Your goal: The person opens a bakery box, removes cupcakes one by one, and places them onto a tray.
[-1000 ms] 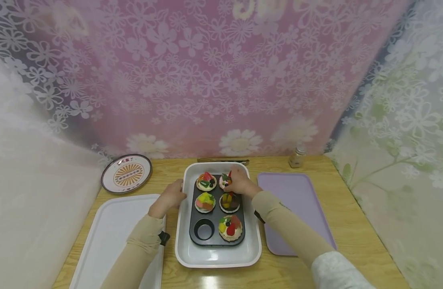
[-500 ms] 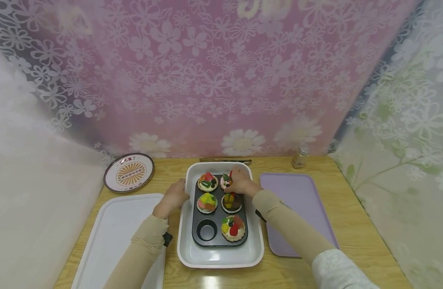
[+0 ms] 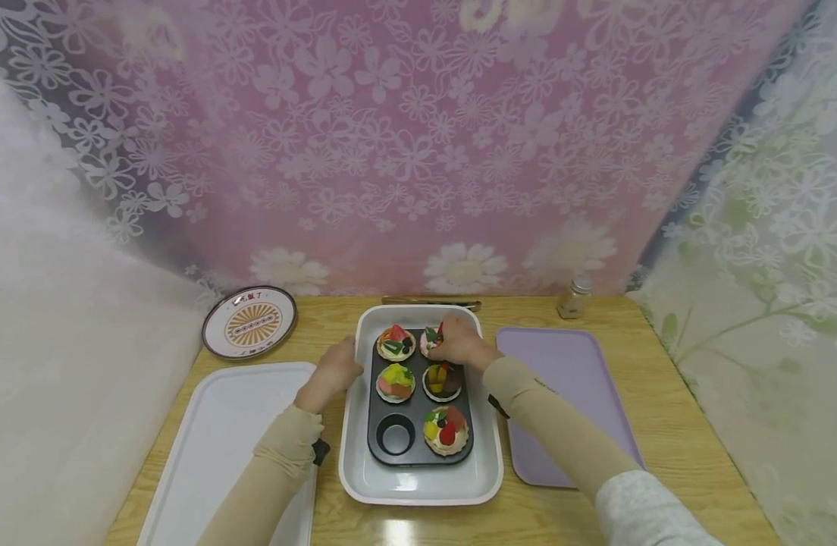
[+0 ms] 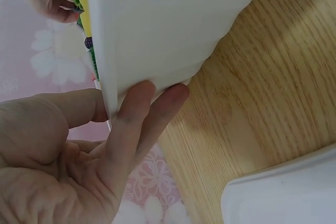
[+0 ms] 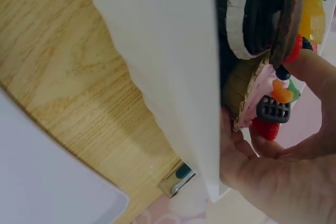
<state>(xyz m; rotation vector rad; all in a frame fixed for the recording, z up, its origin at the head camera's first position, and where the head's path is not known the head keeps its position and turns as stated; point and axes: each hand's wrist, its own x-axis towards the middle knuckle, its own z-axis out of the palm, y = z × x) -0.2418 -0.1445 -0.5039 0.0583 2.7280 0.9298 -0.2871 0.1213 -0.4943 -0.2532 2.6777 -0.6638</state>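
Observation:
A white deep rectangular tray (image 3: 421, 501) holds a dark muffin tin (image 3: 418, 411) with several fruit-topped tarts in its cups. The front left cup (image 3: 396, 437) is bare. My right hand (image 3: 459, 343) reaches over the back right cup, thumb and fingers around a pink-cream tart (image 5: 251, 95) with berries and an orange piece on top. Beside it sits a chocolate tart (image 3: 442, 381). My left hand (image 3: 336, 368) holds the deep tray's left wall, its thumb at the rim and fingertips (image 4: 139, 95) against the outside. A strawberry-topped tart (image 3: 446, 431) occupies the front right cup.
A flat white tray (image 3: 234, 432) lies at the left and a purple tray (image 3: 562, 379) at the right. Behind are a round patterned plate (image 3: 250, 322), metal tongs (image 3: 432, 302) and a small glass jar (image 3: 574, 298). Floral cloth closes off the back and sides.
The head view has shifted slightly, so everything appears a little further right. Both hands keep their places at the tart and the tray wall.

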